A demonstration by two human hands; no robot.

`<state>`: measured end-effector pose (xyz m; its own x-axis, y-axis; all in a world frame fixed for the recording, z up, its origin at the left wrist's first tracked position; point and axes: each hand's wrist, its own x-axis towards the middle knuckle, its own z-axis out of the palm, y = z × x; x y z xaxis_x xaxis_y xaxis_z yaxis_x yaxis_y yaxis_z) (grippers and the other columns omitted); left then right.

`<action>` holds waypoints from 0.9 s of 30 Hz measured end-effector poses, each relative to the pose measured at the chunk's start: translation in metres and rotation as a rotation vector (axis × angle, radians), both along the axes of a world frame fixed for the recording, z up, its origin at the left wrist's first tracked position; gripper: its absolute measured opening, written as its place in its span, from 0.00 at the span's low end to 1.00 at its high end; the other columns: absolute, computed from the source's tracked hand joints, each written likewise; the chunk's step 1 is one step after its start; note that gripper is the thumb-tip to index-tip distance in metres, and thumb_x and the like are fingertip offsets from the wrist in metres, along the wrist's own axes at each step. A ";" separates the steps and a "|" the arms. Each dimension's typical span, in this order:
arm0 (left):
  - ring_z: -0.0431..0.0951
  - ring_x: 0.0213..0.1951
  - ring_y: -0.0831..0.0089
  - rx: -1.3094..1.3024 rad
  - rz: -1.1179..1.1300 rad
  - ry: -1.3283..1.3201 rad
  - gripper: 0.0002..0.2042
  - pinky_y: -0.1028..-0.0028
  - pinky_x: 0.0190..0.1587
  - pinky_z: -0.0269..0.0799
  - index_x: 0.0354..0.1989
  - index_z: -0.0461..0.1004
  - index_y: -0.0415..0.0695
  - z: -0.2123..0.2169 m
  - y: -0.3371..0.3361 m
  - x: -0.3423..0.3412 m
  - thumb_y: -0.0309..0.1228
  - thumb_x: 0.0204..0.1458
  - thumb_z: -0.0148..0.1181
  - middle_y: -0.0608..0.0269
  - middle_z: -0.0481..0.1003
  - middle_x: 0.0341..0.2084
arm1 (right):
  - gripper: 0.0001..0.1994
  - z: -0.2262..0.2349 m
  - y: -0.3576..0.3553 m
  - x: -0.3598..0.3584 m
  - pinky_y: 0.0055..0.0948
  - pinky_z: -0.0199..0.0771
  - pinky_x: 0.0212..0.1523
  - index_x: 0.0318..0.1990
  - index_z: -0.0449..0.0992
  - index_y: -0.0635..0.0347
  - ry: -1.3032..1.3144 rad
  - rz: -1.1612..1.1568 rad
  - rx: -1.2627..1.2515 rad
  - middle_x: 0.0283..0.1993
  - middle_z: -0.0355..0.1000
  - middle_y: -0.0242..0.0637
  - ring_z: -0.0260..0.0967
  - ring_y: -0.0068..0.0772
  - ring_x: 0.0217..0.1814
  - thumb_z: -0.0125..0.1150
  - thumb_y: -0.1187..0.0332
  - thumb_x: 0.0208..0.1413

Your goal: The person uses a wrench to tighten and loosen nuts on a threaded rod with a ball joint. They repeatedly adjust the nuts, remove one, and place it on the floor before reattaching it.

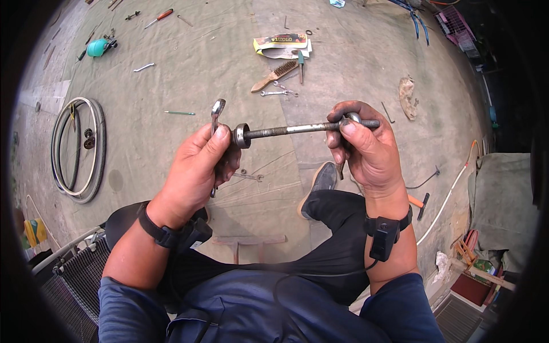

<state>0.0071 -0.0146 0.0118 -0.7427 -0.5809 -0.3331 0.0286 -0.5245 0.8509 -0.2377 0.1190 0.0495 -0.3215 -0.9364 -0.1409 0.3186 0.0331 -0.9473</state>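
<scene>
A threaded metal axle is held level across the middle of the view, between my two hands. My left hand is closed round a shiny wrench that stands upright at the axle's left end. A round metal bearing cup sits on the axle beside those fingers. My right hand pinches the axle near its other end, with the threaded tip sticking out past the thumb. Among the right fingers shows a shiny rounded metal piece, partly hidden; a thin metal end pokes out below them.
On the ground cloth ahead lie a wire brush, small wrenches and a printed packet. A wheel rim with a tire lies at left. An orange-handled tool and a white hose lie at right.
</scene>
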 end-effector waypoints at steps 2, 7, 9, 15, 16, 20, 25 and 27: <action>0.66 0.21 0.83 0.003 0.035 0.052 0.12 0.84 0.20 0.57 0.43 0.69 0.44 -0.001 0.003 -0.002 0.41 0.65 0.52 0.66 0.70 0.25 | 0.13 0.001 0.000 0.000 0.19 0.73 0.23 0.46 0.75 0.68 0.000 -0.003 0.000 0.31 0.73 0.40 0.71 0.24 0.28 0.62 0.68 0.57; 0.65 0.20 0.83 -0.096 0.009 -0.013 0.14 0.84 0.20 0.57 0.41 0.69 0.44 0.004 0.000 -0.004 0.44 0.65 0.50 0.66 0.69 0.24 | 0.13 0.000 0.000 -0.001 0.19 0.73 0.23 0.46 0.75 0.68 0.002 -0.007 0.001 0.31 0.73 0.40 0.71 0.24 0.28 0.62 0.68 0.57; 0.64 0.20 0.84 -0.067 -0.006 -0.015 0.14 0.84 0.20 0.57 0.41 0.68 0.44 0.002 0.000 -0.002 0.43 0.64 0.52 0.67 0.69 0.23 | 0.13 0.001 0.000 0.000 0.18 0.73 0.23 0.46 0.75 0.68 0.005 -0.010 0.001 0.31 0.73 0.40 0.71 0.24 0.28 0.62 0.68 0.57; 0.63 0.19 0.84 0.009 0.028 -0.033 0.12 0.84 0.19 0.56 0.40 0.69 0.44 0.006 0.002 -0.005 0.40 0.64 0.52 0.68 0.68 0.23 | 0.13 0.000 -0.001 0.000 0.18 0.73 0.23 0.46 0.75 0.68 0.013 -0.009 0.000 0.31 0.73 0.39 0.71 0.24 0.27 0.62 0.68 0.57; 0.63 0.19 0.84 -0.019 0.050 -0.029 0.12 0.84 0.19 0.56 0.40 0.69 0.44 0.009 0.003 -0.007 0.40 0.65 0.51 0.67 0.68 0.22 | 0.13 0.000 -0.001 0.000 0.18 0.73 0.23 0.46 0.75 0.68 0.014 -0.014 -0.008 0.30 0.73 0.39 0.70 0.24 0.27 0.62 0.68 0.57; 0.63 0.19 0.84 -0.097 0.058 -0.058 0.12 0.84 0.19 0.56 0.41 0.69 0.44 0.010 0.002 -0.005 0.41 0.65 0.50 0.67 0.69 0.23 | 0.13 -0.001 0.000 -0.001 0.19 0.72 0.23 0.46 0.75 0.68 -0.006 0.004 -0.007 0.31 0.73 0.39 0.70 0.24 0.27 0.61 0.67 0.58; 0.63 0.20 0.85 0.015 0.002 -0.067 0.13 0.84 0.20 0.56 0.44 0.67 0.45 0.003 0.000 -0.001 0.41 0.62 0.55 0.68 0.68 0.23 | 0.14 -0.001 0.000 0.001 0.18 0.72 0.23 0.46 0.75 0.68 0.006 -0.008 0.006 0.31 0.73 0.40 0.70 0.23 0.27 0.62 0.67 0.57; 0.63 0.19 0.84 0.005 0.005 -0.060 0.13 0.84 0.20 0.56 0.43 0.68 0.45 0.006 0.001 -0.004 0.42 0.63 0.54 0.68 0.68 0.23 | 0.14 -0.001 0.000 0.001 0.18 0.72 0.23 0.46 0.75 0.68 0.011 -0.018 0.003 0.30 0.73 0.40 0.70 0.24 0.27 0.62 0.67 0.57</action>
